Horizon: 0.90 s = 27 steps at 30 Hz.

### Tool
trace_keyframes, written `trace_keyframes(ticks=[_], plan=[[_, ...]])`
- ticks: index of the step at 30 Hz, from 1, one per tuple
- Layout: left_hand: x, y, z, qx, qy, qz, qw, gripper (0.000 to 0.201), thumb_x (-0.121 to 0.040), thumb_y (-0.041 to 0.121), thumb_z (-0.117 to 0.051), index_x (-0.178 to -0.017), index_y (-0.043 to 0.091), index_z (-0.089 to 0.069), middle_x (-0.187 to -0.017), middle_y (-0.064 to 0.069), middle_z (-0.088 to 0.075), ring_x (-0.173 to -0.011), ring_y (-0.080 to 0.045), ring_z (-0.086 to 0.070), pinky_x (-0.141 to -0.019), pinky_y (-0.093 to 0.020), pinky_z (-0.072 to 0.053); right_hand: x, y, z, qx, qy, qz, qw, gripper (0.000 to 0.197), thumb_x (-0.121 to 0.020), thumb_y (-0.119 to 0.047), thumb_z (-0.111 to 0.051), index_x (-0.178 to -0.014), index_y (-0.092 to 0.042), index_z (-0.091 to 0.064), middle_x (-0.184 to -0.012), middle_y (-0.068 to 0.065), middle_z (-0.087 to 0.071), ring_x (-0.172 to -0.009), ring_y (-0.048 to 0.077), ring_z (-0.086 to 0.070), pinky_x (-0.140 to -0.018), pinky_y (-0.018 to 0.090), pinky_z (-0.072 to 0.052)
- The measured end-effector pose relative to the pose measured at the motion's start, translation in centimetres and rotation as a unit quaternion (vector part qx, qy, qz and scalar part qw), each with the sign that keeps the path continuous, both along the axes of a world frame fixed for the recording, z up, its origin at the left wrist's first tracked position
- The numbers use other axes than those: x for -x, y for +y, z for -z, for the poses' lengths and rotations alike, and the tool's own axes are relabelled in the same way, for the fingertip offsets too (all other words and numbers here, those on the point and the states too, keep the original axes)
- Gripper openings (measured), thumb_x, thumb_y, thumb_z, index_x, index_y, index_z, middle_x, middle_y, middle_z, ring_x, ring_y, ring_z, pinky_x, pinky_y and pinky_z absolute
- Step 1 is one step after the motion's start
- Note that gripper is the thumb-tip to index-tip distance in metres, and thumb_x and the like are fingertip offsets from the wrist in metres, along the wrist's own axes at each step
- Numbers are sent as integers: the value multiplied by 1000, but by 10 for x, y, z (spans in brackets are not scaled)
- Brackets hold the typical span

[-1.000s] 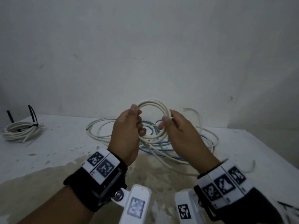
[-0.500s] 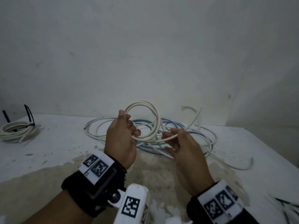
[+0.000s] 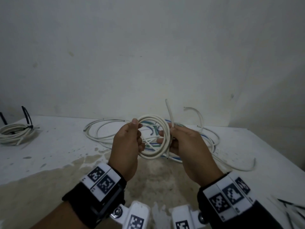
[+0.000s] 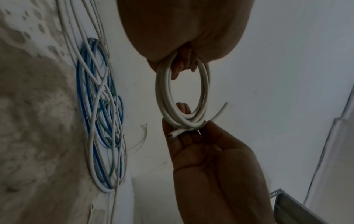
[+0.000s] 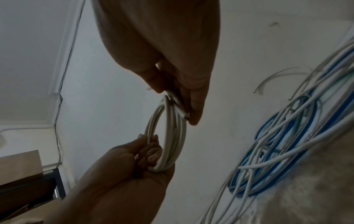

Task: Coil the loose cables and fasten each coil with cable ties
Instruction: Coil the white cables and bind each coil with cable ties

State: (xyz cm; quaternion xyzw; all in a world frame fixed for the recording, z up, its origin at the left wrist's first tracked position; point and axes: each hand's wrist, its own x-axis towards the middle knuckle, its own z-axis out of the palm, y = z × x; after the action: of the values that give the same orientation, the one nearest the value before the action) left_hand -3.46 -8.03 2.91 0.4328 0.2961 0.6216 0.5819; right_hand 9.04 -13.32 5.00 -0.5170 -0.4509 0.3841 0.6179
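Since half a second ago the right hand [image 3: 184, 142] has come back up to the white coil [image 3: 154, 138], and the trailing length of cable that ran off across the surface [image 3: 57, 154] is now gathered in; one free end [image 3: 169, 111] stands up above the right hand, where before it lay out to the right. The coil is rounder and tighter than it was. It hangs in the air between the two hands, above the surface. The left hand [image 3: 127, 146] grips its left side, fingers curled through the loop. The right hand pinches the turns on the opposite side, thumb and fingers closed on the crossing strands; a second cut end [image 4: 175, 132] pokes out by its fingertips.

Directly behind and beneath the coil lies a loose tangle of white, blue and green cables [image 3: 189, 139], spread on the surface. Well to the left sits a finished white coil [image 3: 15, 133] bound with black ties [image 3: 27, 120] whose tails stick up. At the right edge some thin dark strips [image 3: 290, 205] show, too blurred to identify.
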Motion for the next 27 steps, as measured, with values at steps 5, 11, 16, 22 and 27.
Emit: trace_keyframes(ticks=[5,11,16,22,27], plan=[[0,-4,0,-13,30,-3,999,29,-101,28,-41,-85,7,-55,-53,7,-29,-45,-8,-26,-42,-20,-27,5,-2,8,-16,-100,15,995,29,-99,-28,-44,-87,-14,-67,-82,5,-72,-75,20,-71,-71,38,-58],[-1,-11,1,-5,23,56,998,31,-102,27,-35,-87,5,-51,-54,3,-29,-45,-11,-29,-47,-25,-34,4,-5,15,-61,-204,76,974,30,-100,-21,-41,-76,-11,-56,-64,4,-62,-60,16,-59,-62,31,-48],[6,-5,8,-66,272,17,960,31,-101,39,-34,-111,21,-58,-103,6,-59,-99,-14,-54,-94,-32,-42,-16,-8,23,-63,-366,82,925,29,-100,-20,-39,-74,-13,-50,-68,9,-58,-61,19,-53,-54,25,-36],[-17,-7,-2,-427,499,-66,751,45,-98,42,-29,-85,16,-63,-81,-1,-64,-79,-19,-57,-78,-40,-44,-22,-23,26,-98,-501,33,859,21,-98,-19,-36,-82,-23,-48,-70,-14,-45,-63,1,-44,-62,11,-32],[-42,-13,9,-243,322,122,907,50,-96,46,-37,-79,4,-57,-52,7,-41,-43,-12,-38,-43,-29,-34,-42,-39,21,-85,-309,70,945,21,-98,-16,-46,-98,-23,-65,-71,-6,-61,-58,0,-53,-61,18,-39]])
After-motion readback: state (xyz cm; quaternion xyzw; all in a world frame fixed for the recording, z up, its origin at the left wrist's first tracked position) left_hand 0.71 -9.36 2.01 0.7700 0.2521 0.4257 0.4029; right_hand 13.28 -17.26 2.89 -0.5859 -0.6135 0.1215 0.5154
